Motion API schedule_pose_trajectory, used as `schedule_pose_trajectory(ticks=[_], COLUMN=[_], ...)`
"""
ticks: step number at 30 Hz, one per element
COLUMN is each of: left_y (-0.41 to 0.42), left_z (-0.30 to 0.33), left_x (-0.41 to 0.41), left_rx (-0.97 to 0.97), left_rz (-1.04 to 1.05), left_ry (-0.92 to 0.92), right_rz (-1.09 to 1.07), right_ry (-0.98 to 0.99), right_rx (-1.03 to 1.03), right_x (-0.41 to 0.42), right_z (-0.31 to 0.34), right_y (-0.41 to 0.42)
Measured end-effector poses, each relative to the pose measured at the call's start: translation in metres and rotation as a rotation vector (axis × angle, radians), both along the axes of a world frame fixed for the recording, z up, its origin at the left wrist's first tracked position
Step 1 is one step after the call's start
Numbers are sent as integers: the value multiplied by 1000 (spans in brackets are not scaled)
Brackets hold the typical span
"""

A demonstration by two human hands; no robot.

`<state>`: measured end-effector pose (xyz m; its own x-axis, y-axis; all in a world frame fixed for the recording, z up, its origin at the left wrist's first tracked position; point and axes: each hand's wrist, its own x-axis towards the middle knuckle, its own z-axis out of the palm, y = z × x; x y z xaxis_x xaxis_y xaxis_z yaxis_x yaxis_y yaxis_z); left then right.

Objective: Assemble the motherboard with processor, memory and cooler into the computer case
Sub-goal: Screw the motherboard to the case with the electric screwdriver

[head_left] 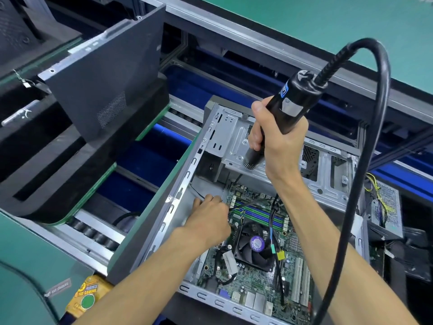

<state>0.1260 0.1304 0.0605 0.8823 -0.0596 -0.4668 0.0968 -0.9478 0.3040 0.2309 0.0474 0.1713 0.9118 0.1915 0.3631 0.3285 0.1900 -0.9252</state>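
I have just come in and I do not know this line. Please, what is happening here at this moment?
A person is working on an open computer case lying on a conveyor. The motherboard is already inside, with the cooler fan on it. The right hand grips a corded electric screwdriver, held above the board's upper left corner. The left hand rests inside the case at the board's left edge, beside the memory slots.
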Motion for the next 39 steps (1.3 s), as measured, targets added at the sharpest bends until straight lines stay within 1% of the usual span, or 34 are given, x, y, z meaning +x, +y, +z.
schedule_pose_trajectory(ticks=[8, 18, 22, 29, 39], left_y=[0, 0, -1, 0, -1], left_z=[0, 4, 4, 4, 4], left_x=[-1, -1, -1, -1, -1], left_rx=[1, 10, 19, 16, 24], left_rz=[-9, -18, -25, -25, -38], left_ry=[-4, 6, 12, 19, 19], right_rz=[16, -10, -5, -51, -99], right_ry=[-12, 41, 30, 69, 64], right_rx=[-8, 27, -7, -71, -71], right_x=[-1, 2, 4, 4, 1], right_z=[-1, -6, -6, -8, -9], right_y=[2, 0, 3, 3, 6])
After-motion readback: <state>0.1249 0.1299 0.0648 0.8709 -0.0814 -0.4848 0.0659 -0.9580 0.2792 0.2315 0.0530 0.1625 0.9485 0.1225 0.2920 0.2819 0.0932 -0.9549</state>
